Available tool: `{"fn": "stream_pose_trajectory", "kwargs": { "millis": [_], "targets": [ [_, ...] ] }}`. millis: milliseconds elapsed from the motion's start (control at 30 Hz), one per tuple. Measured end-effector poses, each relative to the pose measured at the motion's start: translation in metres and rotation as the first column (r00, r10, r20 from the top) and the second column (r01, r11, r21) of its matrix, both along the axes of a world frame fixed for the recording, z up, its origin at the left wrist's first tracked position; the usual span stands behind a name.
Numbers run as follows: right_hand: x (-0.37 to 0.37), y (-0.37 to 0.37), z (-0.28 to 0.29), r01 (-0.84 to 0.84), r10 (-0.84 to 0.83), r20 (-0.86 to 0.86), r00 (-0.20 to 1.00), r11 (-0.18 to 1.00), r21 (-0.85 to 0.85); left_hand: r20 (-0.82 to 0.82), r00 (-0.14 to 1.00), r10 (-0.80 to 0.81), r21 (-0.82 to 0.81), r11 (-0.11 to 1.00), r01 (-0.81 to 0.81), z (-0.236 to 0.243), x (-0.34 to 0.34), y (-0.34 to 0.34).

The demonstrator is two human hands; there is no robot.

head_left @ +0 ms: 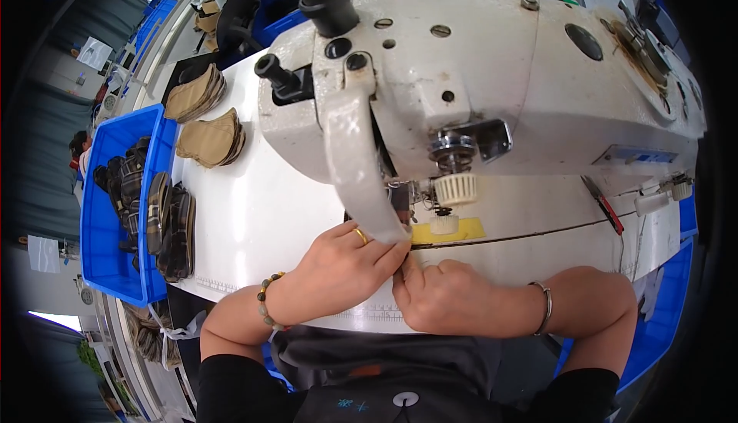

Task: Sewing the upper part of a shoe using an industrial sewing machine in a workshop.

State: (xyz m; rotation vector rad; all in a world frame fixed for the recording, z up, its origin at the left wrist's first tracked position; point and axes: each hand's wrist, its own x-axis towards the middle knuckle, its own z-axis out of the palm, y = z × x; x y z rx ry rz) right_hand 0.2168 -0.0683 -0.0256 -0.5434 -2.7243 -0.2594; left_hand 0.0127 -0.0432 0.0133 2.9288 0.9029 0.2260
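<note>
A large white industrial sewing machine [477,62] fills the top of the view above a white table [254,215]. My left hand [346,265], with a gold ring and a bead bracelet, rests under the machine's front arm, fingers curled near the needle area [403,200]. My right hand [442,296], with a metal bangle on the wrist, is closed right beside it, the fingertips of both meeting at the table's front. Whatever they pinch is hidden by the fingers and the machine arm. A yellow patch [450,231] lies on the bed just behind.
A blue bin [104,192] with dark plaid pieces sits at the left, more of these [173,227] stacked on its edge. Two piles of tan fabric pieces [207,116] lie at the table's far left. Another person [79,146] is at the far left.
</note>
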Motion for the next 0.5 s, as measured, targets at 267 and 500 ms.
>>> {"fn": "stream_pose_trajectory", "kwargs": {
  "millis": [267,500],
  "targets": [
    [-0.0008,-0.0010,0.0003,0.018,-0.018,0.001,1.000,0.998,-0.054,0.027,1.000,0.000,-0.007,1.000,0.001,-0.0007,0.0004,-0.0001],
    [-0.0004,-0.0002,0.0004,0.004,-0.004,0.009,1.000,0.999,-0.046,0.039,0.999,-0.003,-0.012,1.000,0.003,0.0006,0.0010,-0.0001]
  ]
}}
